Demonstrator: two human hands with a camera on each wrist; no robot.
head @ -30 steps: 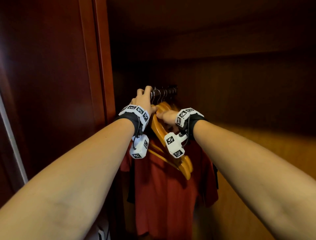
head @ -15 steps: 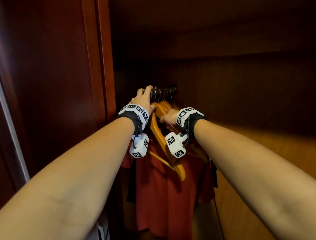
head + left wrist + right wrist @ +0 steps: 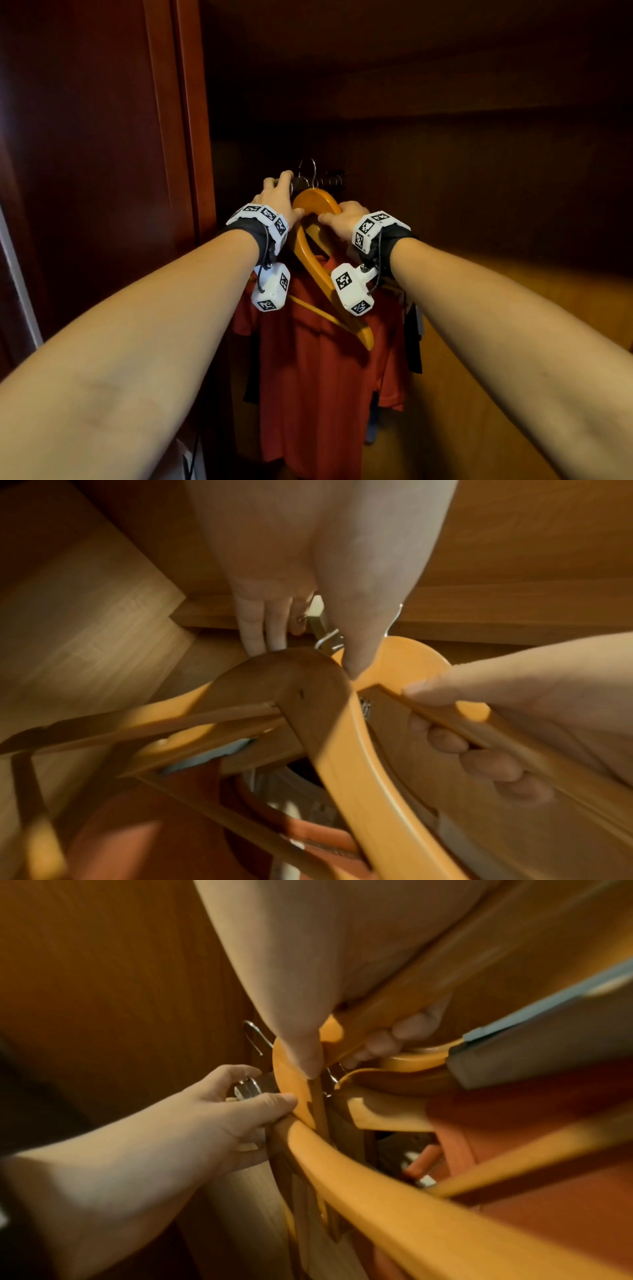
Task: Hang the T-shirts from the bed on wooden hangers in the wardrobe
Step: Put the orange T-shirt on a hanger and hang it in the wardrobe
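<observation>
Wooden hanger (image 3: 310, 240): stiff, light, smooth; take it near its hook. Right hand (image 3: 342, 219) grips it; left hand (image 3: 279, 198), at 9 o'clock, holds the rail (image 3: 329, 180).

Dark reddish door panel (image 3: 85, 171) fills the left, warm light falls across the pale wood side wall (image 3: 513, 342) on the right, a shelf (image 3: 411, 96) sits overhead in deep shadow

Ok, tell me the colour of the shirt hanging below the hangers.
The shirt is red, clearest in the head view.
</observation>
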